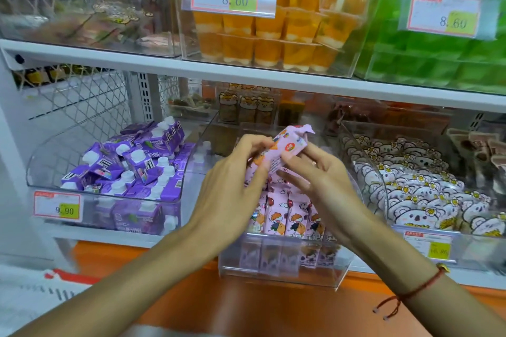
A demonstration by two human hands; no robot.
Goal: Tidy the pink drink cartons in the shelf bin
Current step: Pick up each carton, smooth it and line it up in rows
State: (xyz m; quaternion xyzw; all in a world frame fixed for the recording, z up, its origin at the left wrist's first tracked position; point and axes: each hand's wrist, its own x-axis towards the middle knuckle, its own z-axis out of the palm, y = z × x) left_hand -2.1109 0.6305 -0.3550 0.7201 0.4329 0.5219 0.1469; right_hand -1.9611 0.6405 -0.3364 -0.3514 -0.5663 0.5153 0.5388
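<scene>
Carton [284,149] lifted clear above clear bin [282,271], tilted with folded top up and to the right, pinched at both ends: left hand [232,180] with fingertips curled onto lower end, right hand [323,178] with thumb and fingers closed round upper part. Below, row of pink cartons [287,216] standing upright at bin front, printed faces outward, more lying loosely behind, partly hidden by hands. Probably mid-step: turning held carton upright before setting into row. Best done by rotating until printed face matches neighbours, then lowering straight into a gap beside standing row, without nudging any over. Light grip advisable; soft pack likely to dent under squeeze. Worth keeping wrists clear of bin's front wall, bin seeming to jut past shelf edge. Purple cartons [131,164] in left bin, bear-shaped packs [416,194] in right bin, both apart from the work.
</scene>
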